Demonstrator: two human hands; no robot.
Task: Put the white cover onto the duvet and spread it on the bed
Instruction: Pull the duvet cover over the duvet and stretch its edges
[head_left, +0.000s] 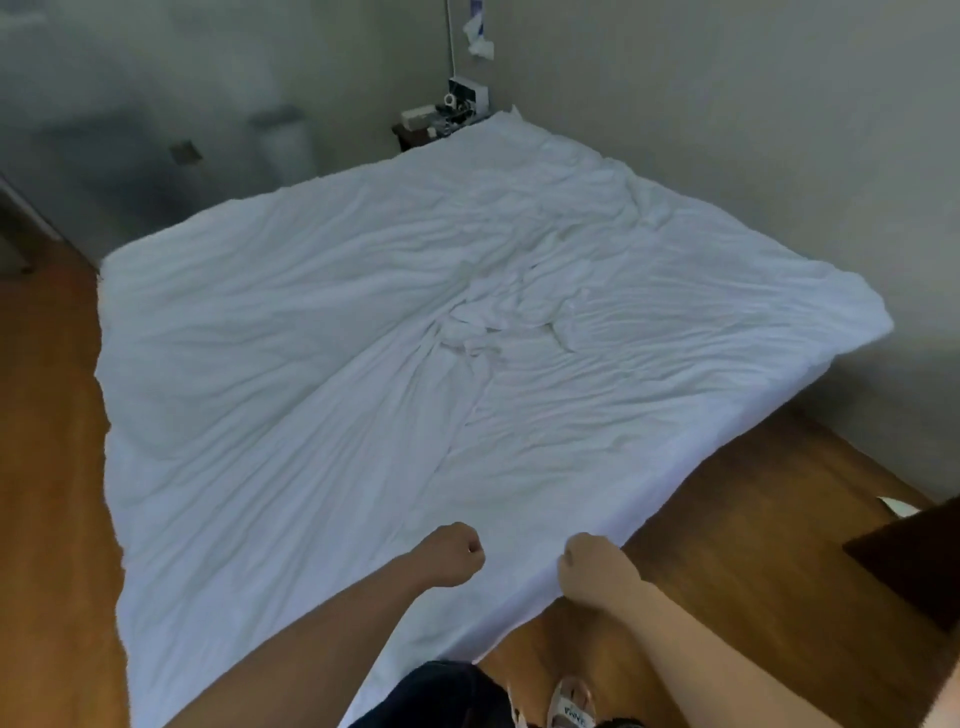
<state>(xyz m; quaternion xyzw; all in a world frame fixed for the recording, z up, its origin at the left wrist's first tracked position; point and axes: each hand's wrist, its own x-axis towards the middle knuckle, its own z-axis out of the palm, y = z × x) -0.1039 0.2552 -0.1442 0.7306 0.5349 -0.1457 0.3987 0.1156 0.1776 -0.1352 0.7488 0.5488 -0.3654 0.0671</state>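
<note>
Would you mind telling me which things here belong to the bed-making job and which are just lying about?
Part of the job:
- white covered duvet, spread over the bed, bunched at its middle
- left hand, fist on the duvet
- right hand, gripping the duvet's near corner

Just lying about:
- cluttered nightstand at the far corner
- dark furniture at the right
- wooden floor

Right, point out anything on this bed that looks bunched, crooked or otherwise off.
The white cover is spread but not smooth: a knot of bunched fabric sits mid-bed with creases fanning out. Both hands, left hand and right hand, grip the near edge. The far right corner overhangs the bed.
</note>
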